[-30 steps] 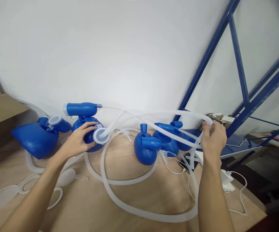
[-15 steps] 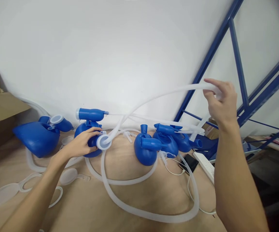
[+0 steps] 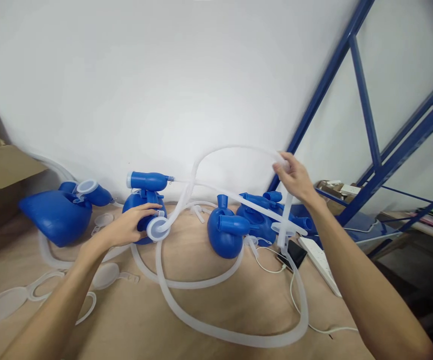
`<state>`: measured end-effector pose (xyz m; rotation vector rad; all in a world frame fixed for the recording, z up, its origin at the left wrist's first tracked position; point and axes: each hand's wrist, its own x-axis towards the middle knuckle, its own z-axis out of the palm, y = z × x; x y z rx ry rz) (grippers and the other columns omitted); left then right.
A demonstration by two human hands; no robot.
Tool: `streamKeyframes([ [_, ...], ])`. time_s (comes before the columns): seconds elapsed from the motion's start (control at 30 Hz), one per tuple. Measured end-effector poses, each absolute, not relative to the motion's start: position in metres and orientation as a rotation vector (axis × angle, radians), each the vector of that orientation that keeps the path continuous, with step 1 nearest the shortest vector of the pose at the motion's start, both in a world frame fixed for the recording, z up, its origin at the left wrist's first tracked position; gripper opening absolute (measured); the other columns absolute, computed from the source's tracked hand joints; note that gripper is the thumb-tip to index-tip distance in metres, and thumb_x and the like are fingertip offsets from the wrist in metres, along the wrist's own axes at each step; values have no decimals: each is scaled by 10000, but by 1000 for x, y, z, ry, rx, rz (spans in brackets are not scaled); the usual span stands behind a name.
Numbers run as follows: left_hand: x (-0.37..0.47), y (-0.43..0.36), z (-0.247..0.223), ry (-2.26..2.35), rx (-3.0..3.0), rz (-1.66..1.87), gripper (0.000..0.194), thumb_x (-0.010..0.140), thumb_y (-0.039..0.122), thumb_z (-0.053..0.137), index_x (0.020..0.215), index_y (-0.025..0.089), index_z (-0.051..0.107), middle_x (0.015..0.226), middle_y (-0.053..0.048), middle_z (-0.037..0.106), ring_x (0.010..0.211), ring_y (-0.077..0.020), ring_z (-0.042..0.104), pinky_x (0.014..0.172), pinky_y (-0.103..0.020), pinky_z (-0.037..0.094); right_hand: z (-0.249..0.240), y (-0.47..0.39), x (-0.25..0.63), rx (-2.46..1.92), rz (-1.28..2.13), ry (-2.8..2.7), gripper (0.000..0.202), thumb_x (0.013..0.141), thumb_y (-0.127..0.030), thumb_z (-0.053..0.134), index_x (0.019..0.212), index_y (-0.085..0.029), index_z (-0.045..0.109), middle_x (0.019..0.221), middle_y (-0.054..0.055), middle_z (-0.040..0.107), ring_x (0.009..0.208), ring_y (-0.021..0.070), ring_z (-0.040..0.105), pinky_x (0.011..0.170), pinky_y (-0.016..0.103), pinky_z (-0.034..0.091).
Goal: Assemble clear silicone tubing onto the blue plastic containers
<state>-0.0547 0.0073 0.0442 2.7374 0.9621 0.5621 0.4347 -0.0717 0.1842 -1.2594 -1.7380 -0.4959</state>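
My left hand (image 3: 129,225) is closed around the neck of a blue plastic urinal bottle (image 3: 133,202), close by its white-rimmed mouth (image 3: 158,228). A translucent hose (image 3: 226,148) rises from that mouth and arches to the right. Raised above the table, my right hand (image 3: 295,175) pinches the far part of this hose between thumb and fingers. Below the right hand the hose hangs down past a clear round flange (image 3: 284,229). Another blue cylinder with a white cap (image 3: 149,181) lies across the top of the held bottle.
More blue bottles stand at the left (image 3: 61,215) and centre (image 3: 224,237). Clear lids (image 3: 4,304) lie front left. A cardboard box (image 3: 6,170) is on the left. Right are a phone (image 3: 295,254), a power strip (image 3: 319,262) and a blue metal frame (image 3: 325,90).
My right hand has moved left and down with the hose, so its arch is lower and shorter. My left hand stays on the bottle, which has shifted slightly.
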Motion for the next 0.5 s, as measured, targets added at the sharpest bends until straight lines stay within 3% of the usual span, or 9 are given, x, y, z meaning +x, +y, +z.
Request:
streamKeyframes([
  [0.13, -48, 5, 41, 925, 2774, 584, 667, 663, 99, 571, 1315, 170, 692, 1565, -112, 573, 1419, -351, 564, 1201, -493, 461, 154, -62, 422, -1199, -811, -1790, 287, 891, -461, 661, 999, -201, 717, 756, 37, 711, 543, 150, 575, 555, 286, 474],
  [0.27, -41, 1, 38, 842, 2805, 606, 660, 665, 68, 569, 1304, 183, 687, 1575, -105, 564, 1425, -339, 560, 1195, -491, 467, 140, -54, 413, -1133, -1116, -1897, 168, 863, -327, 585, 828, -217, 707, 621, 19, 648, 545, 147, 560, 512, 256, 348],
  [0.37, -39, 0, 37, 812, 2807, 593, 662, 668, 66, 578, 1312, 182, 675, 1578, -112, 559, 1420, -337, 565, 1190, -483, 474, 148, -52, 412, -1076, -1280, -1850, 175, 840, -251, 549, 841, -223, 721, 605, 5, 624, 538, 140, 529, 519, 259, 314],
  [0.5, -41, 2, 36, 839, 2800, 576, 661, 667, 74, 588, 1318, 155, 665, 1567, -134, 565, 1409, -333, 576, 1185, -466, 479, 190, -67, 403, -1079, -1217, -1481, 273, 825, -206, 503, 976, -194, 731, 787, 43, 727, 585, 151, 564, 597, 285, 431],
])
